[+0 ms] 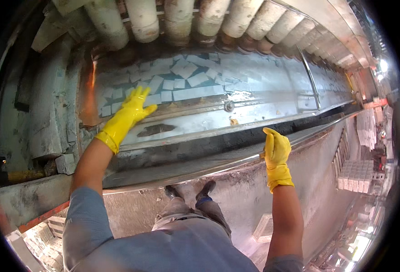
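My left hand (134,111), in a wet yellow rubber glove, is spread over the near left part of a machine bed. Just beyond its fingers lie pale rectangular stone pieces (186,70) of various sizes, set close together on the wet bed. A long pale strip (199,93) lies along their near side. My right hand (278,153), gloved the same way, is closed beside the metal rail (227,162) at the front edge. A small brownish bit shows at its left side, but the curled fingers hide what they hold, if anything.
A row of thick, stained cylinders (179,22) hangs over the bed's far side. A bent metal bar (309,79) stands at the right, and a round bolt (229,106) sits on the near ledge. Stacked pale blocks (356,176) stand at the right, beyond the floor.
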Demonstrator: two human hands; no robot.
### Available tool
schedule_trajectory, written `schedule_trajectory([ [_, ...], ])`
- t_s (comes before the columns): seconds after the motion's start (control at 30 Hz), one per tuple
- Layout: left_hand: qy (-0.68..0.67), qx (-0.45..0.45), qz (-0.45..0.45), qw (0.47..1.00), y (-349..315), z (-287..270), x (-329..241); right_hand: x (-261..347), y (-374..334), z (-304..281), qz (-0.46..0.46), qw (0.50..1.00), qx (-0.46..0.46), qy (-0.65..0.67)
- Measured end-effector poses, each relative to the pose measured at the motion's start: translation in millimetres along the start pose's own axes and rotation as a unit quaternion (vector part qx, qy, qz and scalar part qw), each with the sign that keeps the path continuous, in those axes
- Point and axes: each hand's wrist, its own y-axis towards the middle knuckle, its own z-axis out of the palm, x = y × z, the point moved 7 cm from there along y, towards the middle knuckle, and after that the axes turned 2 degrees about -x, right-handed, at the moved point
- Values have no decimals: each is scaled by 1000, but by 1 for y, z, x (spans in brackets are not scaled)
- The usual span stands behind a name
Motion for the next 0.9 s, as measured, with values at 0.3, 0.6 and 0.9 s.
schedule_trajectory([
  [0.3,-140,287,317,893,-146,-23,-308,-7,-7,-3,-22,1000,-13,0],
  [0.6,15,107,222,969,-135,3,-358,-9,-10,-6,-73,993,-83,35],
  [0.9,62,68,112,989,-135,-21,-368,6,-7,-24,-120,980,-154,42],
])
